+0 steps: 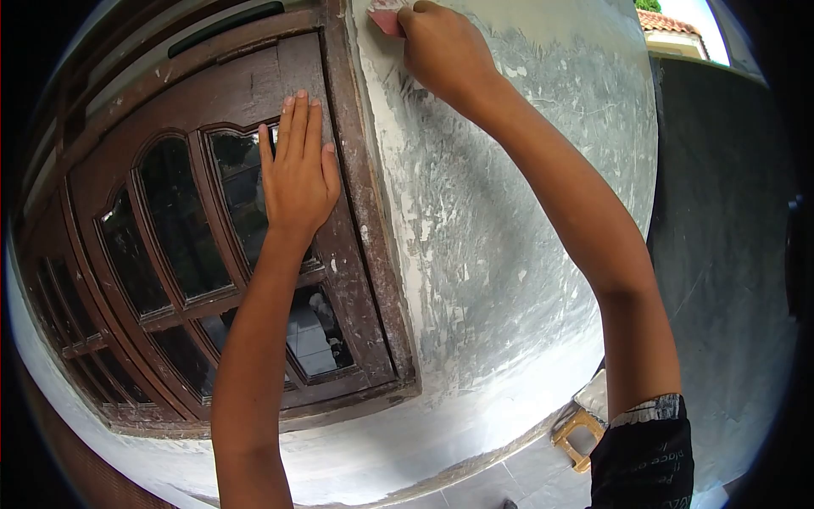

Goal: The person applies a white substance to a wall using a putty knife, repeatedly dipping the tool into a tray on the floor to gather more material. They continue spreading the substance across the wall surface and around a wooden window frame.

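My left hand [298,182] lies flat on the brown wooden window [254,102], fingers stretched upward over the frame and a corner of the glass. Beside the window's right edge, my right hand [449,55] is raised and closed on a flat pinkish-red putty scraper [388,19] with white smears on it. The scraper is at the grey and white wall [500,220], near the top of the window frame. Part of it is hidden by my fingers, and its upper end is cut off by the view. The wall is patchy, with rough white streaks along the frame.
A small yellowish stool [579,441] stands on the tiled floor [492,485] below, partly behind my right sleeve. A dark grey wall [721,212] rises at the right. A tiled roof [674,34] shows beyond it.
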Tool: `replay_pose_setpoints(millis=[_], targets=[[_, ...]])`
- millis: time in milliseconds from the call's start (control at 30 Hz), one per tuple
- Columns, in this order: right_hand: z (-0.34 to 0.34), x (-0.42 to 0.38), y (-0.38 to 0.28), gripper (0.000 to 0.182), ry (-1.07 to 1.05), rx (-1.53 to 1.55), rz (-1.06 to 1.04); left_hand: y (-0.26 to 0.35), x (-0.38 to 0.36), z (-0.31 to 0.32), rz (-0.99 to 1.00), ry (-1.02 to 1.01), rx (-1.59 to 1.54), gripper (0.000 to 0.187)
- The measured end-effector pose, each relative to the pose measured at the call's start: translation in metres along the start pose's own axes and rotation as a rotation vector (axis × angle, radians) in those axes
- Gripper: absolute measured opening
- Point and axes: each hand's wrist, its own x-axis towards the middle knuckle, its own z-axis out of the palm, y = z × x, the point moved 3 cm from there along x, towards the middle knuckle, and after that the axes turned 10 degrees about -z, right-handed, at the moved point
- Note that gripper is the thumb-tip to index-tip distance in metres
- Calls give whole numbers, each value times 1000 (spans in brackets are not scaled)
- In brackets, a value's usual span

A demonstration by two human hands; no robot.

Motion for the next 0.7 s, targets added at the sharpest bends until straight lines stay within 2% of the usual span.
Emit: replay_pose_setpoints(millis=[67,167,233,300,333,367,433,500,567,600,633,700], targets=[[7,-20,-18,14,-101,-2,-29,1,0,0,0,-12,-6,55],[-10,-68,-90,37,-195,134,-150,3,1,-5,11,-4,-25,54],[-24,-66,-101,35,-60,229,-175,0,0,-3,14,2,-21,54],[-33,-31,-72,14,31,169,-134,1,0,0,21,-5,-15,54],[-33,-14,-53,15,59,132,-73,1,-1,0,8,-9,-15,54],[-25,1,-34,17,20,58,-28,1,-1,0,-7,-11,-13,55],[-12,10,-12,13,90,37,-33,0,-1,0,-6,-17,-7,55],[10,-1,-8,16,-37,16,-58,1,1,0,-3,-19,-6,55],[7,-52,-73,24,-141,45,-172,2,-5,-4,9,0,-17,55],[-5,-67,-98,25,-57,180,-200,2,-5,-5,9,2,-19,55],[-15,-74,-113,28,-134,233,-211,2,-6,-6,15,-6,-23,55],[-31,-55,-107,10,106,265,-254,2,-5,-5,21,-13,-23,56]])
